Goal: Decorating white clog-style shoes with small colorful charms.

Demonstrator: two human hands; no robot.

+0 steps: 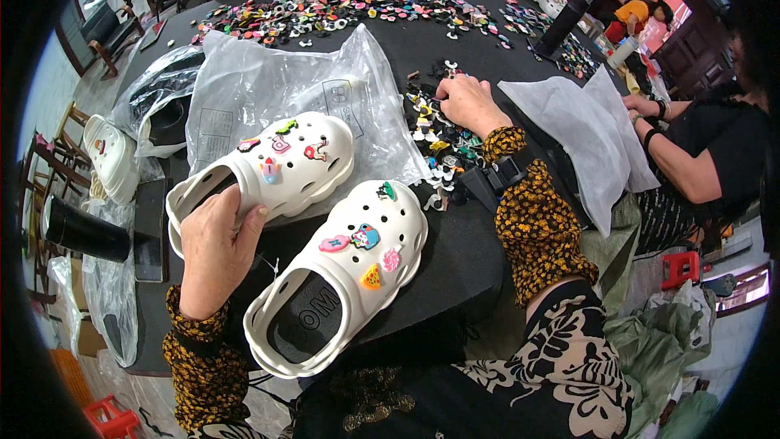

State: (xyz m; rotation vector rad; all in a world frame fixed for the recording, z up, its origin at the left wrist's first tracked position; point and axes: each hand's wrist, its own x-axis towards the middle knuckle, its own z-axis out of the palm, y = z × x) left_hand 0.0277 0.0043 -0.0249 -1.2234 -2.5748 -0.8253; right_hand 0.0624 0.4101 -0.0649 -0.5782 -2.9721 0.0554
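My left hand (213,240) grips a white clog (325,134) by the side of its foot opening, thumb outside and fingers inside. Several shoe charms sit in the holes of its upper, among them a rocket and a pink camera-like one. A second white clog (398,223), with a black insole, lies to its right, toe pointing away, untouched. It bears a pizza-slice charm (370,277), a pink swirl charm (392,259) and others. My right hand (471,104) is down at a pile of loose charms (443,142), fingers bent together; its fingertips are partly hidden.
A clear plastic bag (268,73) lies behind the clogs, and white pouches (561,130) lie on the right. More charms (341,16) spread across the far black table. A black tumbler (85,228) and another white clog (112,158) are at left. Other people sit behind and at right.
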